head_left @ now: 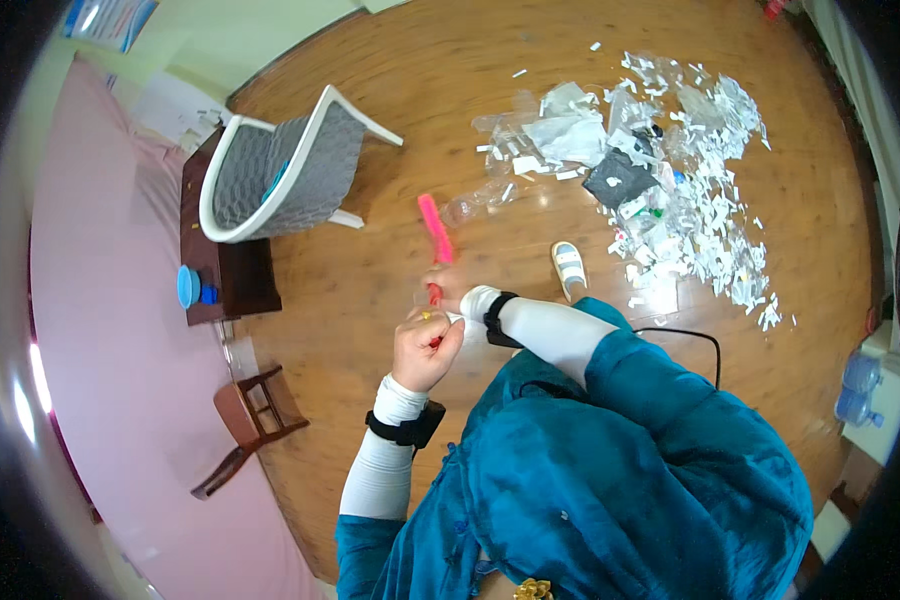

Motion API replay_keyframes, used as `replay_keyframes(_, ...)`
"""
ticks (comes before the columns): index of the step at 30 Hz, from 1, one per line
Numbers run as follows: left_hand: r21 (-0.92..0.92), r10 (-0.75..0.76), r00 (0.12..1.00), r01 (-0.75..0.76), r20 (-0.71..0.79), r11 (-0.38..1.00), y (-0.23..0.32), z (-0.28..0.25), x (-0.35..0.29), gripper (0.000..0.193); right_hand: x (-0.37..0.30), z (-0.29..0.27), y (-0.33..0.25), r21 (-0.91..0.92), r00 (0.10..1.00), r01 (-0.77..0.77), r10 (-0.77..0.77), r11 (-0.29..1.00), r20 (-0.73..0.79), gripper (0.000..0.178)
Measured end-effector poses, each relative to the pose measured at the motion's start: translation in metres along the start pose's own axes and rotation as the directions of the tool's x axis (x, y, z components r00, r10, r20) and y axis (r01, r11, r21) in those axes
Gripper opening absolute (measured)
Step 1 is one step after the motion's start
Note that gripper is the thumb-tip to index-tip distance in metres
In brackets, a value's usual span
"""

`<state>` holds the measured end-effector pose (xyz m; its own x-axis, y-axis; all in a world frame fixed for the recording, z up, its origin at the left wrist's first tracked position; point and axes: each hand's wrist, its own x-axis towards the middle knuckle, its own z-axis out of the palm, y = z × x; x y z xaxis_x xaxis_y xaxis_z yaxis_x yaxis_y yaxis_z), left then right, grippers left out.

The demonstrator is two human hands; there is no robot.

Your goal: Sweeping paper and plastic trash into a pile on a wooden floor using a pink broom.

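Long-handled pink-red tool [435,228] is in both hands. Left hand [420,352]: fingers curled into a fist around the red handle, nearest the body. Right hand [448,286]: fingers wrapped on the same handle, just beyond the left; partly hidden, but they look closed.

Long axis runs away from the body, through both fists, veering slightly left beyond the right fingers to the pink end. Whether that end touches the wooden floor [370,300]: cannot tell.

Clear plastic piece [460,210] lies ahead of the right fingers, just right of the pink end. Heap of white scraps [705,215] spreads well ahead and right of both hands; right hand is nearer. Grey-white chair [315,165]: ahead-left of the fingers.
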<state>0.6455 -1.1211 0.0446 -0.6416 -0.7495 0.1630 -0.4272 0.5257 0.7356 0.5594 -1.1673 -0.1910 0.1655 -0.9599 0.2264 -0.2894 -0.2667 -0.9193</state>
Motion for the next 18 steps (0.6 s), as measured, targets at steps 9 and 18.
replay_keyframes(9,-0.283,0.115,0.984,-0.072,0.14,0.956,0.056,-0.01,0.166,0.035,0.038,-0.172,-0.008,-0.052,0.989,-0.119,0.114,0.991,-0.097,0.02)
replay_keyframes(18,-0.041,0.089,0.944,-0.08,0.317,0.996,-0.01,0.09,0.328,0.033,0.14,-0.255,0.122,0.046,0.939,-0.179,0.185,0.983,-0.289,0.015)
